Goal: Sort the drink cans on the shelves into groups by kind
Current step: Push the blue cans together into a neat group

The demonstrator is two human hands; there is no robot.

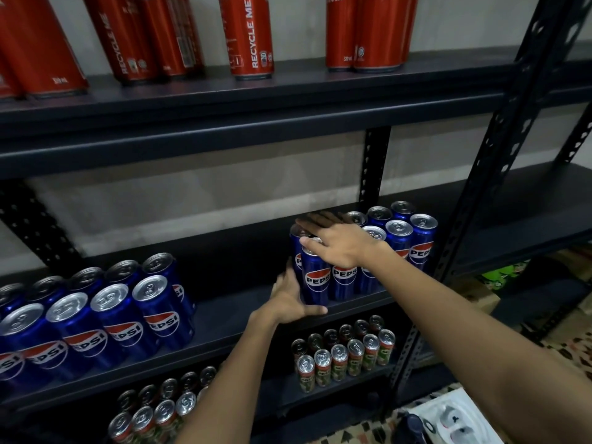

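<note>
On the middle shelf [243, 318] a group of several blue Pepsi cans [397, 241] stands at the right. My right hand [336, 241] lies flat with straight fingers over the tops of the leftmost cans of that group. My left hand [290, 299] presses against the left side and base of the front-left Pepsi can [317, 277], thumb stretched along the shelf under it. A second group of Pepsi cans [96, 318] stands at the left of the same shelf. Red cola cans [250, 36] line the top shelf. Small green-labelled cans [342, 357] fill the lower shelf.
Black slotted uprights [499, 161] frame the rack on the right, with another dark shelf unit beyond them. A bare stretch of the middle shelf separates the two Pepsi groups. Patterned floor, a white item [455, 418] and boxes lie at the lower right.
</note>
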